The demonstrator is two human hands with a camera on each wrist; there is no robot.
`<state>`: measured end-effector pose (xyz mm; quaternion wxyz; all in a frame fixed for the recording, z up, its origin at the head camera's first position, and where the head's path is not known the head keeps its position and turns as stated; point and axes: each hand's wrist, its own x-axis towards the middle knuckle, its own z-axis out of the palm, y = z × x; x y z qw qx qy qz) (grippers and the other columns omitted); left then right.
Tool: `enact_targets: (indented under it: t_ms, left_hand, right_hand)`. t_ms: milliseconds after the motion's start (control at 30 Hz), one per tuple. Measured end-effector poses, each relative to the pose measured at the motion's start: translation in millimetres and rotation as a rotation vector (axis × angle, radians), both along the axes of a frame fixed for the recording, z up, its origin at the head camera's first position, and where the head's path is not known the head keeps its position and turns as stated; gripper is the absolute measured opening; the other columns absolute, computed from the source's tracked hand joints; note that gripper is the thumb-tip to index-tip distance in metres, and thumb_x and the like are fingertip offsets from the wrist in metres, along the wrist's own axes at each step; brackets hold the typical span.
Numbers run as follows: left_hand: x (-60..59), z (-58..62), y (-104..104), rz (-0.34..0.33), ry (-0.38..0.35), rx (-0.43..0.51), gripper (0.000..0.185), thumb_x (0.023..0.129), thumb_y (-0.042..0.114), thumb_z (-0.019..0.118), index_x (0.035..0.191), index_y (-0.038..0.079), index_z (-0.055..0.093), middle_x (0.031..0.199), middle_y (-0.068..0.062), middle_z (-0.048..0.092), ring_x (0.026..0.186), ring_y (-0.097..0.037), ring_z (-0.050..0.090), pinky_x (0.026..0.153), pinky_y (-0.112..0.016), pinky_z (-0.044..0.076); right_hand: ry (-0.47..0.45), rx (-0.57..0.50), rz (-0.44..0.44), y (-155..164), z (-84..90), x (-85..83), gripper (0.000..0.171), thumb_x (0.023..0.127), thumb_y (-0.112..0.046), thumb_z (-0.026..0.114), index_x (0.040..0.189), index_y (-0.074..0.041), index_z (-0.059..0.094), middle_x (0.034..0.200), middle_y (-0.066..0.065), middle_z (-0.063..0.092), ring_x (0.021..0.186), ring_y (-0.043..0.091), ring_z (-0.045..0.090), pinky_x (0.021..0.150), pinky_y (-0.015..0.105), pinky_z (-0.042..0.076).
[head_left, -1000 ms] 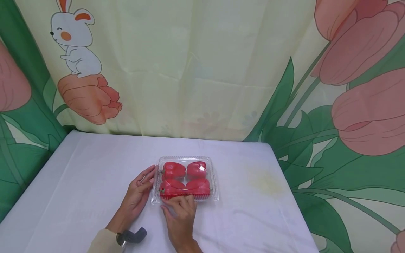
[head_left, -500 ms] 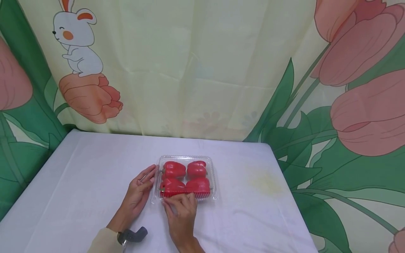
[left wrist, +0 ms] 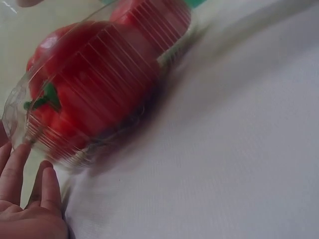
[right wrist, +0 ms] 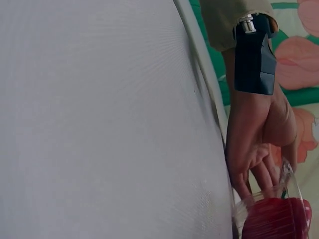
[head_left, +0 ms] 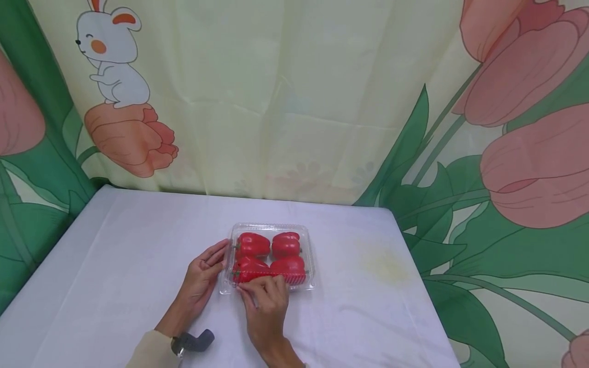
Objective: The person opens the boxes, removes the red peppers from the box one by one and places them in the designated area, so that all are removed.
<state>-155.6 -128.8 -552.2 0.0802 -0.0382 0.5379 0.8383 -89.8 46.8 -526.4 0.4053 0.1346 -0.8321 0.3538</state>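
A clear plastic clamshell box (head_left: 309,245) stands on the white cloth, with several red bell peppers (head_left: 254,245) inside. One pepper (left wrist: 94,84) with a green stem shows through the ribbed wall in the left wrist view. My left hand (head_left: 200,281) lies along the box's left side, its fairly straight fingers (left wrist: 15,172) touching the corner. At the front edge, my right hand (head_left: 267,306) pinches the lid near the front left corner with thumb and bent fingers. The right wrist view shows my left hand (right wrist: 256,144) against the box; the right hand is not seen there.
White cloth (head_left: 359,317) covers the table, with a faint yellowish stain on the right. Behind it hangs a curtain (head_left: 322,102) printed with a rabbit and tulips. A black device (head_left: 195,341) sits on my left wrist.
My right hand has risen slightly in the head view. The lid's ribbed front edge has shifted upward over the front peppers, and the glare on the lid has faded. My left hand stays nearly still.
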Motion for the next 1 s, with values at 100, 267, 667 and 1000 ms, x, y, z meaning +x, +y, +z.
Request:
enact_targets:
  t_ms: [100,267,667,1000]
  left_hand:
    - [-0.9,0.0,0.2,0.001,-0.005,-0.004,0.06,0.096,0.011,0.066,0.151,0.012,0.042,0.156,-0.006,0.044,0.135,-0.006,0.051,0.103,-0.019,0.046]
    - [-1.9,-1.1,1.6,0.006,0.006,-0.028,0.057,0.096,0.01,0.065,0.149,0.011,0.044,0.155,-0.006,0.045,0.137,-0.007,0.05,0.103,-0.019,0.046]
    - [-3.1,-2.1,5.2,0.043,-0.01,-0.133,0.056,0.094,0.014,0.069,0.146,0.012,0.049,0.15,-0.002,0.053,0.136,-0.01,0.051,0.102,-0.018,0.046]
    - [-3.3,-0.5,9.9,0.059,-0.031,-0.247,0.055,0.09,0.023,0.074,0.142,0.018,0.055,0.145,0.002,0.057,0.132,-0.01,0.055,0.101,-0.019,0.048]
  right_hand:
    - [0.031,0.019,0.01,1.1,4.2,-1.7,0.028,0.07,-0.024,0.091,0.095,-0.02,0.079,0.089,-0.009,0.068,0.083,0.004,0.051,0.076,0.016,0.036]
    - [0.053,0.036,0.012,2.7,12.0,-6.4,0.024,0.073,-0.023,0.089,0.093,-0.017,0.078,0.089,-0.006,0.069,0.082,0.007,0.052,0.073,0.019,0.035]
    - [0.05,0.033,-0.01,6.3,31.7,-17.0,0.022,0.076,-0.021,0.087,0.095,-0.017,0.077,0.092,-0.005,0.07,0.087,0.004,0.057,0.079,0.024,0.044]
    - [0.024,0.002,-0.014,9.3,50.8,-26.1,0.021,0.078,-0.024,0.086,0.094,-0.016,0.075,0.098,-0.003,0.073,0.096,0.007,0.061,0.085,0.029,0.049]
